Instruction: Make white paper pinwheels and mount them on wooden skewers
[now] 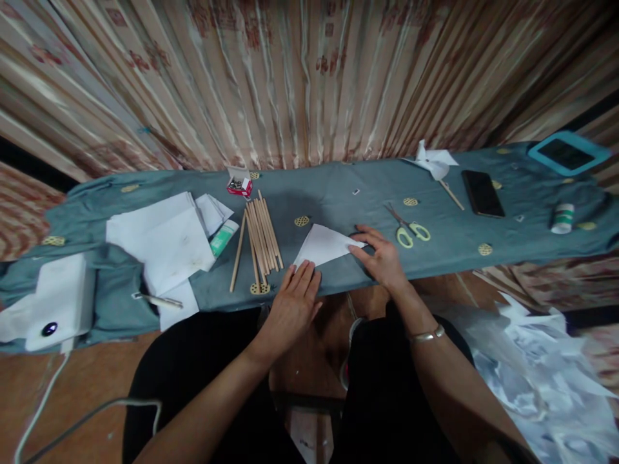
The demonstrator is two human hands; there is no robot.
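A white sheet of paper folded into a triangle (pixel 324 245) lies on the cloth-covered table in front of me. My left hand (pixel 294 303) is flat, its fingertips resting on the paper's lower left corner. At the right corner, my right hand (pixel 380 256) has the paper between thumb and fingers. Just left of the paper is a bundle of thin wooden sticks (pixel 264 235). Scissors with pale green handles (pixel 407 229) lie open-bladed to the right of my right hand. Farther right sits a white paper pinwheel (pixel 435 161) on a stick.
Left on the table are white paper sheets (pixel 164 238), a green glue stick (pixel 224 238), a red box of small metal pieces (pixel 240 183), a pen (pixel 159 300) and a white device (pixel 62 299). Rightward lie a phone (pixel 482 193) and a white-green tube (pixel 563 219). Paper scraps (pixel 541 374) fill a plastic bag below.
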